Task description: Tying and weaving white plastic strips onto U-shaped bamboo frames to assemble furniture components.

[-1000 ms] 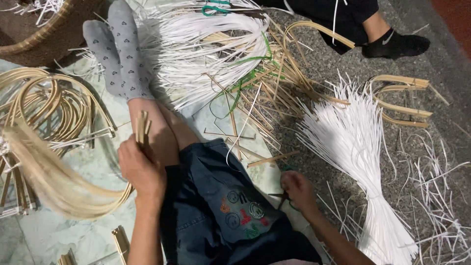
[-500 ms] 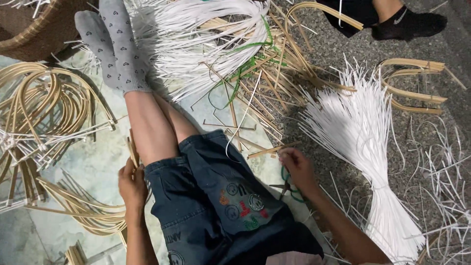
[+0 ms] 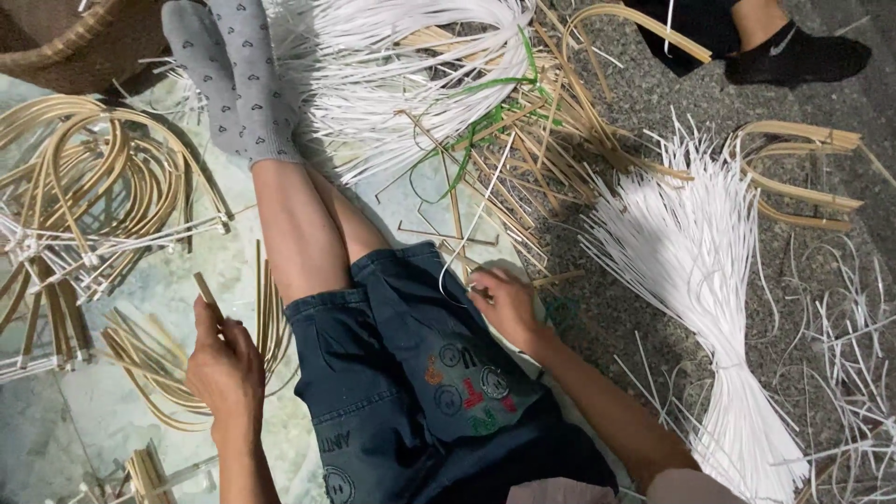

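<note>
The left hand [image 3: 224,359] holds its grip clamped on a bamboo strip [image 3: 207,297]; the right hand [image 3: 504,303] pinches a white strand [image 3: 476,224], gathering weaving stock; the strand likely needs drawing toward the strip.

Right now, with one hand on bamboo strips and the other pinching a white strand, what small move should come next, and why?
Probably draw the white strand across the lap toward the left hand. The right hand already pinches its end, while the left holds the bamboo strips upright and apart from it.

The woven basket [image 3: 84,42] and another person's black-socked foot [image 3: 793,51] are cut off by the top edge.
</note>
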